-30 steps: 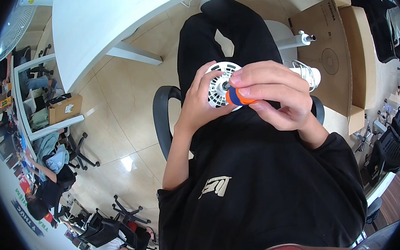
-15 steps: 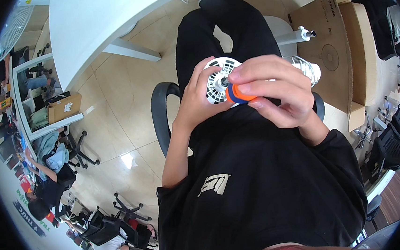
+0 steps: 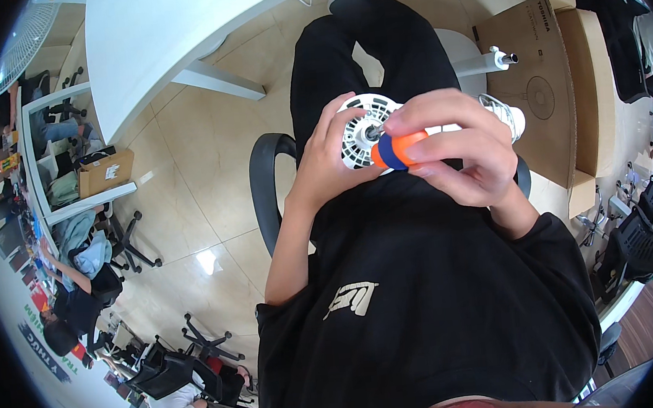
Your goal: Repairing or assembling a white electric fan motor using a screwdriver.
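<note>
Orange-and-blue rounded handle (image 3: 393,152) and white slotted disc (image 3: 356,149) fill bare hands (image 3: 471,146).

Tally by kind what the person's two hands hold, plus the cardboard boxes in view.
White round vented part, in the left hand: 1
Orange-and-blue object, in the right hand: 1
Cardboard boxes, the large box at right and the small box at left: 2
Total: 4
</note>
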Demonstrator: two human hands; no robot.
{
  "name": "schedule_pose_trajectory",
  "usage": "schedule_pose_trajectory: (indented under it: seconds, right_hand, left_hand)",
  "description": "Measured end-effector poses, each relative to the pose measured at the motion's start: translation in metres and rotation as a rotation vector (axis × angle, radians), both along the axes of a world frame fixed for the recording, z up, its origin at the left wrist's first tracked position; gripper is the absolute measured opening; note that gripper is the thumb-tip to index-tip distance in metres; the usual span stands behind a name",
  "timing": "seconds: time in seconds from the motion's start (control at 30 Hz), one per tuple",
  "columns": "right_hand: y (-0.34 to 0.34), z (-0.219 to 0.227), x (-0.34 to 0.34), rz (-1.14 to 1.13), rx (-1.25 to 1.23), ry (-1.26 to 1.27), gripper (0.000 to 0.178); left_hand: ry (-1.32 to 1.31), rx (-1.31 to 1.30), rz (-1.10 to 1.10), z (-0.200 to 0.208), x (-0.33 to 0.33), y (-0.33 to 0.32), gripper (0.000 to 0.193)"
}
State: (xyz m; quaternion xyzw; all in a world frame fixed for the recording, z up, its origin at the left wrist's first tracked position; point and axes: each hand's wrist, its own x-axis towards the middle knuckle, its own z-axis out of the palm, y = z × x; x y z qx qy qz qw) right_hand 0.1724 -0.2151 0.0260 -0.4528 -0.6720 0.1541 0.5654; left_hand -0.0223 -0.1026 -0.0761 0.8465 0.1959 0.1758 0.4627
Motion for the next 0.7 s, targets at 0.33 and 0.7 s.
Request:
schedule_pose_trajectory:
  seconds: [0.33, 0.7]
  right_hand:
    - [0.004, -0.001, -0.004, -0.050, 0.016, 0.011, 0.029]
    - [0.002, 0.001, -0.006, -0.088, 0.004, 0.034, 0.038]
  left_hand:
    - [0.050, -0.083, -0.012, 0.000, 0.000, 0.002, 0.082]
    - [0.028, -0.002, 0.004, 0.003, 0.000, 0.000, 0.082]
